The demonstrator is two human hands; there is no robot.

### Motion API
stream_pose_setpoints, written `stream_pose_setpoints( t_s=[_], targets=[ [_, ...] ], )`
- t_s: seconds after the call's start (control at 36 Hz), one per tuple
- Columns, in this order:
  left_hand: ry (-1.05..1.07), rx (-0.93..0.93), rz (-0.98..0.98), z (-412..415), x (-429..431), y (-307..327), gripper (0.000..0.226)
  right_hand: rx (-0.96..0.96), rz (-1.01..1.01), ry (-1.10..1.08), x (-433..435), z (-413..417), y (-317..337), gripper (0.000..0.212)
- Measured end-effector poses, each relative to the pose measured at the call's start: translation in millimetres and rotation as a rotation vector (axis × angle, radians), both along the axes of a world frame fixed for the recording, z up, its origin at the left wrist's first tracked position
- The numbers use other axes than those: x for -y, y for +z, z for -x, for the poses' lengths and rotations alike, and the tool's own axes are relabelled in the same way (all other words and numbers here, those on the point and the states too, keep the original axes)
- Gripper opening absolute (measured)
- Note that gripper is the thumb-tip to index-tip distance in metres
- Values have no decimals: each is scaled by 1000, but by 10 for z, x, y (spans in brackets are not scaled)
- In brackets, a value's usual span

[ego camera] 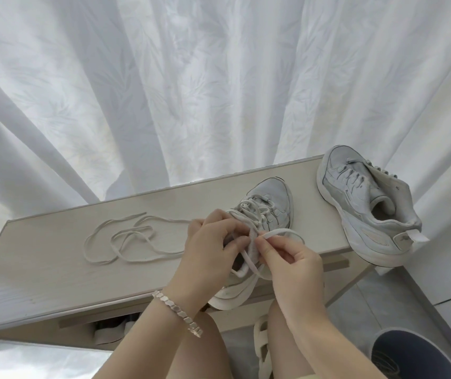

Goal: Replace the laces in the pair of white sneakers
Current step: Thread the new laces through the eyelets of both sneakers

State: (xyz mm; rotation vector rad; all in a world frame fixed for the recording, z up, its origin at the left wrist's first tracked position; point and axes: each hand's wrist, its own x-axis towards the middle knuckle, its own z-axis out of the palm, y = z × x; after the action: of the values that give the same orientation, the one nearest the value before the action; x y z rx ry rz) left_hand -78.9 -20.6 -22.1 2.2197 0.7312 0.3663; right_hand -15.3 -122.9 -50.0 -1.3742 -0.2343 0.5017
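Near sneaker (271, 198) stands on the surface (54, 269) at its near edge, right of the middle, toe toward the far edge, heel hanging over the near edge. Its threaded lace (282, 230) crosses the lower eyelets toward the toe. Closer to me it comes free in slack strands, one arching out to the right and others drooping over the collar. My left grip (213, 247) sits on top of the sneaker's upper eyelets, fingers curled in and clasping the threaded lace where the strands meet; the exact pinch point is hidden under my own fingers. My right grip (292, 272) is just beside it, almost touching, thumb and forefinger pinching the free end of the same lace, the other fingers folded loosely. A bracelet (176, 310) of flat links rings my left wrist. Loose lace (132, 231) lies in open coils on the surface left of my grips, between the middle and the left end, one strand running toward the left grip. Second sneaker (361, 203) rests at the right end of the surface, toe at the far right corner, heel and pull tab overhanging the right edge, well apart from the first. White curtain (219, 77) hangs in folds behind the far edge.
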Motion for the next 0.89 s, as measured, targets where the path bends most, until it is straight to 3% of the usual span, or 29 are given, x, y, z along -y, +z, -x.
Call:
stream_pose_setpoints(
  t_s=[0.08,0.22,0.39,0.58,0.64,0.69,0.78,0.81,0.83,0.89],
  targets=[
    [-68,-78,-87,-19,-72,58,15,78,9,53,20,40,-28,25],
    [-84,-130,-244,-73,-107,122,9,174,82,61,1,35,-70,2],
    [-96,-39,-327,-56,-112,18,8,3,48,93,-17,-2,-39,20],
    [-58,117,-358,68,-173,-52,11,18,96,86,-57,-57,-47,23],
    [106,252,-109,121,-160,-6,16,24,101,70,-73,-60,-55,22],
    [250,499,328,153,-158,93,22,12,103,59,-96,-59,-64,22],
    [275,800,1018,190,-200,219,14,-15,98,59,-119,-63,-59,24],
    [268,859,1166,204,-213,238,10,-11,100,57,-125,-65,-58,25],
    [267,873,1229,210,-220,243,8,-4,107,52,-130,-65,-54,27],
    [305,782,1153,205,-233,208,15,12,126,37,-136,-63,-53,33]
  ],
)
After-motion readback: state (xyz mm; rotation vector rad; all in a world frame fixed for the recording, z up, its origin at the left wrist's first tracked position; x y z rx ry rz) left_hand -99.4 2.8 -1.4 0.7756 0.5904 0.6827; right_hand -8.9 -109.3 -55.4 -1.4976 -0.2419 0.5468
